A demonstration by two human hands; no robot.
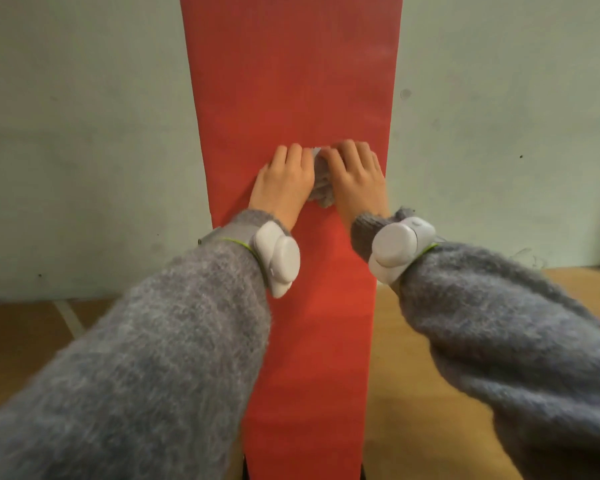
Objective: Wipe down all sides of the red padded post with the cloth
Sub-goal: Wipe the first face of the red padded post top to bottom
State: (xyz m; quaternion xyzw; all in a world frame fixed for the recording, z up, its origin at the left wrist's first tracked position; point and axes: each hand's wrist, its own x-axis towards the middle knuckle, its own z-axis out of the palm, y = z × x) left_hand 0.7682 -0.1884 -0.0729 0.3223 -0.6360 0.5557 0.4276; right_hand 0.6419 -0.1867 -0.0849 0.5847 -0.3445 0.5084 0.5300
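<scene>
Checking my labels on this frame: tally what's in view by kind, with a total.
Hands: 2, left hand and right hand
Cloth: 1
Post: 1
Wrist devices: 2
Total: 6

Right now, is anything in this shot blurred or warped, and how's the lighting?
In the head view, the left hand and right hand are motion-blurred at the fingertips around the cloth; the same head view's wide angle makes the red padded post look broader at the top than near the floor; light there is soft and even, no glare.
</scene>
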